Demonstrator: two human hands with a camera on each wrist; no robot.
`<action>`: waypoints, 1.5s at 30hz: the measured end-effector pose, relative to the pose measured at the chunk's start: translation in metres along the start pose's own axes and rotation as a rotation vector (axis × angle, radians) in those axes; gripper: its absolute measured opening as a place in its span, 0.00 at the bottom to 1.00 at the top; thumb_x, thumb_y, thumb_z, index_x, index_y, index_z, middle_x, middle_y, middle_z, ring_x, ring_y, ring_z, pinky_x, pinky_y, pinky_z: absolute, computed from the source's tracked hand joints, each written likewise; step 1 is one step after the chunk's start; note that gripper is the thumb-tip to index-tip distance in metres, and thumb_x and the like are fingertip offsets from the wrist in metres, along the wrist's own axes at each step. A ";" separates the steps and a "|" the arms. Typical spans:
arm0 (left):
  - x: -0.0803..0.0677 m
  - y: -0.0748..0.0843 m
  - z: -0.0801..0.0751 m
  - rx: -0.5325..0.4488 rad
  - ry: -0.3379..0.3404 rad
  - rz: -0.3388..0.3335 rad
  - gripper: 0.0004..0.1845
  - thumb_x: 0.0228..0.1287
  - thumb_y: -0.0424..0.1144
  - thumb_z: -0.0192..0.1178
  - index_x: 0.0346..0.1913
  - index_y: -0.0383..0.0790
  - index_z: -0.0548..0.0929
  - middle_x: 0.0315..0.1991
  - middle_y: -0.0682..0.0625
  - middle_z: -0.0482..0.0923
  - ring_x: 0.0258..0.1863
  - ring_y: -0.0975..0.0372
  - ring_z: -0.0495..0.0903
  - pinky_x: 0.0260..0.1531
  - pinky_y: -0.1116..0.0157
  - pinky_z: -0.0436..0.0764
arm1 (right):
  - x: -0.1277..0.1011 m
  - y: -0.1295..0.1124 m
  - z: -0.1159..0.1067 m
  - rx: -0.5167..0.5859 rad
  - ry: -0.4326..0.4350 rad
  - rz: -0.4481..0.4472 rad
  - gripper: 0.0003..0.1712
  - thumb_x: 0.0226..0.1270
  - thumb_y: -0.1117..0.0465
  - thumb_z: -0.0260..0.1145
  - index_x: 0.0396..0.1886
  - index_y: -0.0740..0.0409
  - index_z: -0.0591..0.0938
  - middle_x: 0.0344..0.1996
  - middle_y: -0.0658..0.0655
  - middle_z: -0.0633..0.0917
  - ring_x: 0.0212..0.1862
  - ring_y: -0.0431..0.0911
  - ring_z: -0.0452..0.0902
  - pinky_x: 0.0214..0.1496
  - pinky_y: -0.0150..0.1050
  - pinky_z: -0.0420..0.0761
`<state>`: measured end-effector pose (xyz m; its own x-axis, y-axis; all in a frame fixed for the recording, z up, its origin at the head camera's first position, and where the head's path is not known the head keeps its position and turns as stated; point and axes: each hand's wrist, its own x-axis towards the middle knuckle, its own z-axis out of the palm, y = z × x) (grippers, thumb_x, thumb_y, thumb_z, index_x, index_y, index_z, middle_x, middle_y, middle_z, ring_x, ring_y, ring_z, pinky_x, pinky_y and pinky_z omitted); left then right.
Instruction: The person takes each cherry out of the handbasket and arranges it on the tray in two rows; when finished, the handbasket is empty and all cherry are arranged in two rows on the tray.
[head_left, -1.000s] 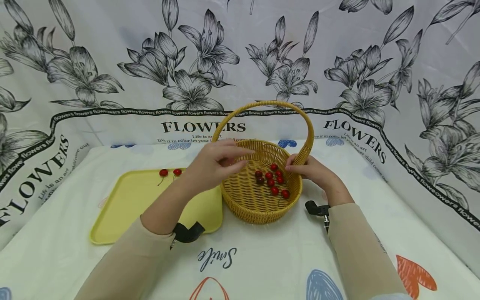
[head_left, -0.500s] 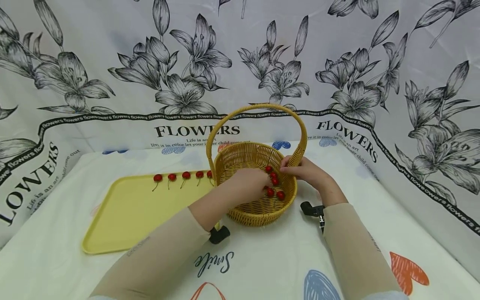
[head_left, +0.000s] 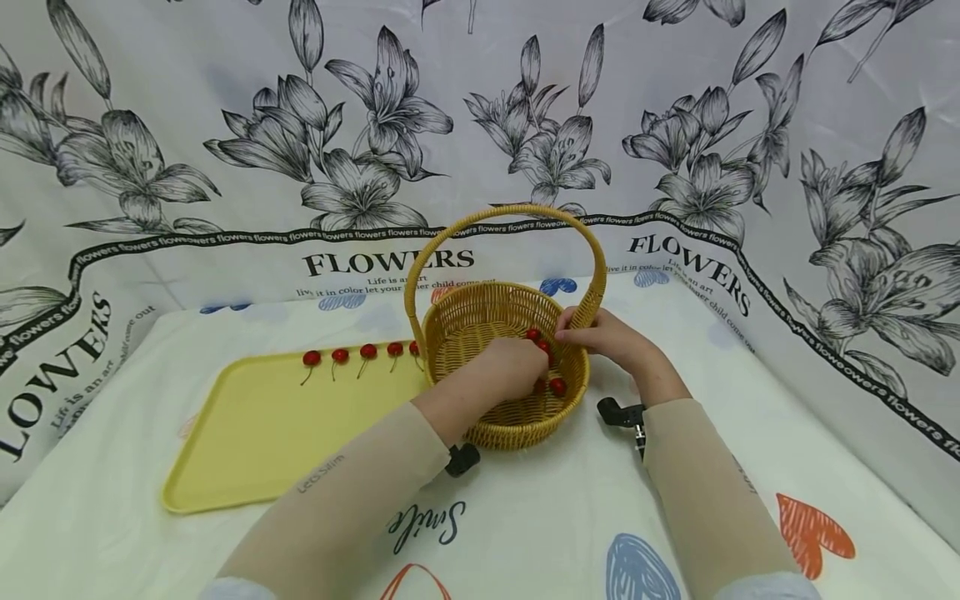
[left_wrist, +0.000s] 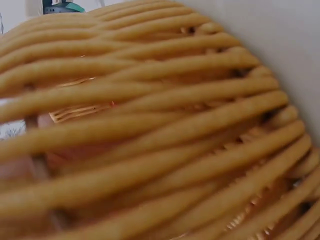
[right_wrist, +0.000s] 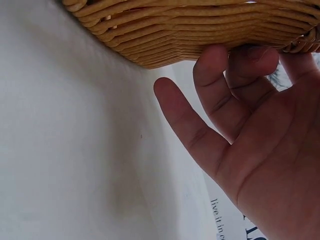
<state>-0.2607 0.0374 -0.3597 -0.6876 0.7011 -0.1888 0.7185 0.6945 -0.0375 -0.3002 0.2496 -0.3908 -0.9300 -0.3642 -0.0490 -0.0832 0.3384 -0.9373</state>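
since half a second ago the left hand has stayed down inside the wicker basket, and the basket and yellow tray sit a little further left in the head view, which looks like the camera shifting; a second ago that hand was above the basket rim with only two cherries showing on the tray

left hand lies low among the loose cherries in the basket's bowl, knuckles up, fingers curled downward; whether they pinch a cherry cannot be told, since the hand covers them, and the left wrist view shows only blurred basket weave close up

right hand rests at the basket's right rim where the handle meets it, thumb and first fingers closed on the rim beside the handle base; in the right wrist view the fingers press against the underside of the woven wall, little finger spread free

inside the basket, a few red cherries show between the two sets of fingers, one just right of the left fingers, others just beyond them, nearer the right thumb

left of the left fingers, well apart, the tray holds a row of cherries with stems along its far edge, the last one touching or partly hidden by the basket

basket and tray stand side by side on the table under a printed cloth
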 end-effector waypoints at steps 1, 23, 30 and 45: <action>-0.001 -0.001 0.000 -0.015 0.011 0.012 0.07 0.72 0.39 0.63 0.36 0.51 0.89 0.28 0.56 0.79 0.29 0.62 0.73 0.31 0.64 0.78 | 0.000 0.000 0.000 0.003 -0.003 0.003 0.10 0.73 0.58 0.67 0.44 0.61 0.80 0.50 0.65 0.82 0.59 0.56 0.76 0.63 0.57 0.73; -0.020 0.000 0.006 -0.247 -0.022 0.101 0.06 0.70 0.43 0.67 0.45 0.49 0.90 0.33 0.61 0.82 0.32 0.66 0.77 0.39 0.67 0.79 | 0.004 -0.003 0.004 0.000 -0.012 0.014 0.11 0.72 0.58 0.68 0.44 0.61 0.80 0.50 0.65 0.82 0.59 0.57 0.77 0.63 0.58 0.73; -0.065 -0.020 0.005 -0.431 0.210 0.096 0.16 0.71 0.39 0.66 0.59 0.43 0.86 0.48 0.56 0.85 0.42 0.64 0.80 0.44 0.66 0.80 | 0.000 -0.005 0.004 -0.004 -0.012 0.023 0.09 0.73 0.58 0.67 0.44 0.59 0.80 0.52 0.66 0.81 0.59 0.56 0.76 0.64 0.57 0.73; -0.129 -0.064 -0.027 -0.836 0.518 0.043 0.19 0.68 0.36 0.69 0.61 0.45 0.86 0.48 0.54 0.83 0.41 0.60 0.82 0.35 0.60 0.82 | -0.001 -0.004 0.001 0.015 0.001 0.016 0.11 0.73 0.57 0.68 0.45 0.61 0.80 0.51 0.66 0.81 0.58 0.57 0.76 0.62 0.56 0.73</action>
<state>-0.2203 -0.0932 -0.3064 -0.7670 0.5737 0.2874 0.5757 0.4176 0.7030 -0.2990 0.2481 -0.3873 -0.9316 -0.3579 -0.0634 -0.0632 0.3313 -0.9414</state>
